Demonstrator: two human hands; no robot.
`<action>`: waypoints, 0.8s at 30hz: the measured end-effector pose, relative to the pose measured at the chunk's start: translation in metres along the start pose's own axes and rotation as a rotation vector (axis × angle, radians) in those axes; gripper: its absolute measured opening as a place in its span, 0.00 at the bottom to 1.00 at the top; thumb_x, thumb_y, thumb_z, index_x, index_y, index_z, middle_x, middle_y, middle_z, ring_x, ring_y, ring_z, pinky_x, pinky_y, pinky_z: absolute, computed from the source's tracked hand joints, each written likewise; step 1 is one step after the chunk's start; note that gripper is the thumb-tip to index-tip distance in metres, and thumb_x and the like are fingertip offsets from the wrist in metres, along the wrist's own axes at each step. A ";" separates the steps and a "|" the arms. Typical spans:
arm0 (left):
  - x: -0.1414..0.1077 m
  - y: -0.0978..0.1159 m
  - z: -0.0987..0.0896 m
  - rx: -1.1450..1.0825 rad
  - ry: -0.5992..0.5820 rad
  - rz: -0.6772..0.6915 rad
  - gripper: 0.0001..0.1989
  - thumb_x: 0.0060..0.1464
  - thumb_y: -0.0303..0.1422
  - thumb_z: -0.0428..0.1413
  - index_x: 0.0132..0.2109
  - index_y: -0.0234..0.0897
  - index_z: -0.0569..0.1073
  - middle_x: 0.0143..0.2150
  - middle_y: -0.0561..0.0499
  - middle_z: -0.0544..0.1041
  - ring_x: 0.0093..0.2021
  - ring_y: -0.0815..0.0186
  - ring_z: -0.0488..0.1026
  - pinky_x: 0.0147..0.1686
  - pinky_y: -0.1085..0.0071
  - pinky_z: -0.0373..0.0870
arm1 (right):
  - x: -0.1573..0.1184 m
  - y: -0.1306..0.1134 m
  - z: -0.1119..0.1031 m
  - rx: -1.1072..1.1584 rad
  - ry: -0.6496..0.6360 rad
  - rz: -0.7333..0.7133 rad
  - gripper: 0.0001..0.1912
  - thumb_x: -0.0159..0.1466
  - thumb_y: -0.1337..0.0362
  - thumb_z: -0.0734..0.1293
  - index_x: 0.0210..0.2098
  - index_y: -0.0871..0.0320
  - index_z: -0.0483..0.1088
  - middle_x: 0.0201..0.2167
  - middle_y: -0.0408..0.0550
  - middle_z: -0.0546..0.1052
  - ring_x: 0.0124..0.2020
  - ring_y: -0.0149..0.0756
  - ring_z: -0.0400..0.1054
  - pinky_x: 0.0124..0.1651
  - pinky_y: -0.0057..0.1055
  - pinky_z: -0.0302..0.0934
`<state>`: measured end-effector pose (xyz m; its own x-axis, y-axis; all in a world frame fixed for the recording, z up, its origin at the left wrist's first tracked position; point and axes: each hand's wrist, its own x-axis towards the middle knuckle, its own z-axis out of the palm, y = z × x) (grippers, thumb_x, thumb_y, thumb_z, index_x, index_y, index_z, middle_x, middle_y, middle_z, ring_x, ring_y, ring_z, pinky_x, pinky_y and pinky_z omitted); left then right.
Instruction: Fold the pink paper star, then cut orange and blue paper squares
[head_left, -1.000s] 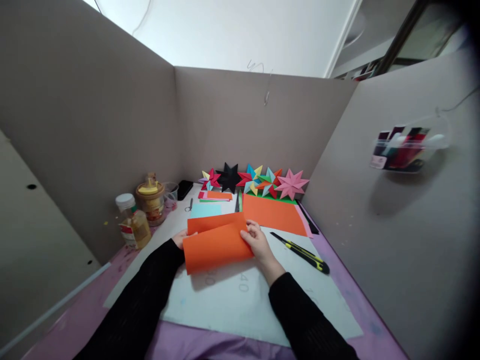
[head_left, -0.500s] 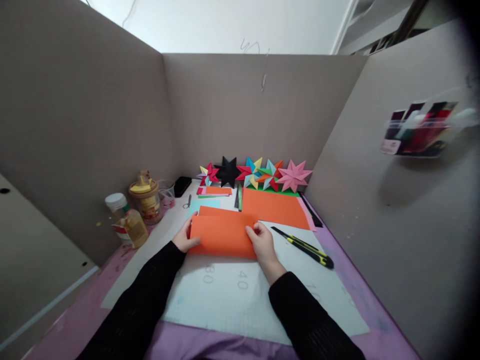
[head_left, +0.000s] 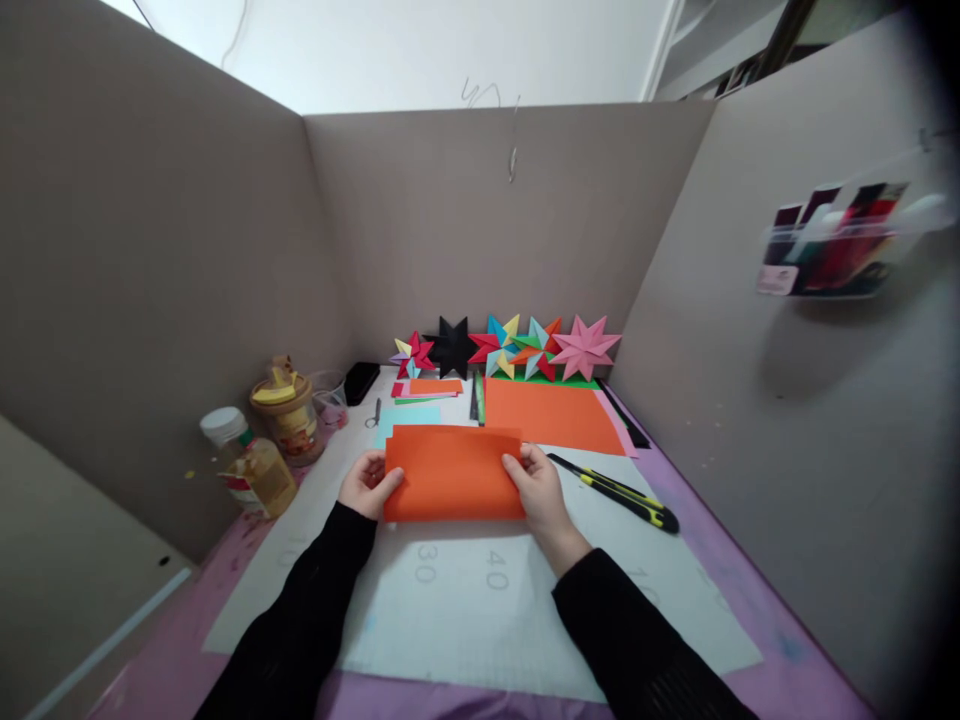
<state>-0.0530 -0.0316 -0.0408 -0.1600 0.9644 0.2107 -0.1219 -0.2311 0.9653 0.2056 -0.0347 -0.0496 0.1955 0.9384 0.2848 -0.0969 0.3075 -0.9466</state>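
Observation:
An orange sheet of paper (head_left: 454, 480), bent over on itself, is held up in front of me above the white mat (head_left: 450, 630). A strip of its back layer shows along the top edge. My left hand (head_left: 367, 485) pinches its left side, thumb on the front and fingers behind. On the right side, my right hand (head_left: 541, 490) grips it the same way. Just right of that hand lies a black and yellow utility knife (head_left: 615, 492) on the mat. Behind the held sheet lies light blue paper (head_left: 409, 415), partly covered by it.
Larger orange sheets (head_left: 555, 412) lie at the back right. Folded paper stars, among them a pink star (head_left: 585, 348) and a black star (head_left: 453, 347), stand along the rear wall. At left are a glue bottle (head_left: 255, 465), a tan cup (head_left: 289, 415) and small scissors (head_left: 373, 413).
The sheet's top edges have come closer to lining up, and its front now faces me more evenly. Both hands keep hold at the sides. The view has shifted slightly.

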 end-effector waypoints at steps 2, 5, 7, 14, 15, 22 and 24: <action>0.002 0.000 -0.004 0.038 0.024 0.005 0.21 0.35 0.43 0.66 0.34 0.36 0.70 0.32 0.48 0.78 0.33 0.65 0.76 0.34 0.71 0.71 | -0.001 0.001 0.001 0.024 -0.004 0.014 0.13 0.57 0.54 0.67 0.30 0.55 0.63 0.27 0.42 0.71 0.28 0.34 0.65 0.33 0.30 0.61; 0.003 0.000 -0.008 0.098 0.077 0.016 0.19 0.35 0.44 0.65 0.31 0.34 0.73 0.27 0.49 0.78 0.28 0.65 0.75 0.30 0.71 0.71 | -0.002 0.002 0.001 0.055 -0.008 0.035 0.13 0.56 0.54 0.68 0.29 0.55 0.63 0.26 0.42 0.72 0.27 0.34 0.65 0.32 0.30 0.61; 0.002 0.001 -0.009 0.142 0.119 0.031 0.17 0.36 0.43 0.65 0.29 0.34 0.75 0.25 0.50 0.78 0.26 0.65 0.74 0.29 0.70 0.70 | -0.002 0.001 0.001 0.075 -0.011 0.047 0.13 0.56 0.54 0.68 0.28 0.55 0.63 0.26 0.42 0.72 0.27 0.34 0.65 0.31 0.30 0.60; -0.004 0.007 -0.004 0.267 0.249 0.120 0.08 0.38 0.36 0.63 0.21 0.36 0.76 0.28 0.48 0.78 0.32 0.62 0.74 0.36 0.69 0.69 | -0.005 -0.001 0.003 0.120 0.003 0.071 0.12 0.56 0.55 0.69 0.27 0.55 0.63 0.24 0.40 0.71 0.26 0.33 0.63 0.30 0.29 0.58; -0.004 0.007 -0.003 0.274 0.256 0.125 0.08 0.38 0.36 0.63 0.20 0.36 0.75 0.28 0.49 0.78 0.31 0.63 0.74 0.35 0.69 0.69 | -0.005 -0.002 0.003 0.119 0.015 0.069 0.12 0.56 0.55 0.69 0.26 0.55 0.63 0.24 0.40 0.70 0.26 0.32 0.62 0.30 0.29 0.57; -0.006 0.011 0.001 0.276 0.264 0.117 0.11 0.38 0.37 0.62 0.19 0.37 0.71 0.25 0.49 0.77 0.28 0.64 0.74 0.32 0.69 0.70 | -0.003 0.001 -0.001 0.072 0.129 0.041 0.15 0.54 0.56 0.70 0.21 0.57 0.61 0.20 0.37 0.63 0.23 0.29 0.55 0.29 0.27 0.51; -0.006 0.011 0.001 0.272 0.263 0.109 0.11 0.38 0.38 0.62 0.19 0.37 0.71 0.24 0.49 0.78 0.27 0.64 0.74 0.30 0.70 0.70 | -0.003 0.002 -0.003 0.059 0.139 0.035 0.15 0.53 0.57 0.70 0.21 0.57 0.61 0.20 0.37 0.63 0.24 0.29 0.55 0.29 0.27 0.51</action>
<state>-0.0523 -0.0400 -0.0311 -0.4076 0.8620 0.3013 0.1684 -0.2534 0.9526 0.2073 -0.0374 -0.0523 0.3240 0.9190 0.2246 -0.1621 0.2879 -0.9439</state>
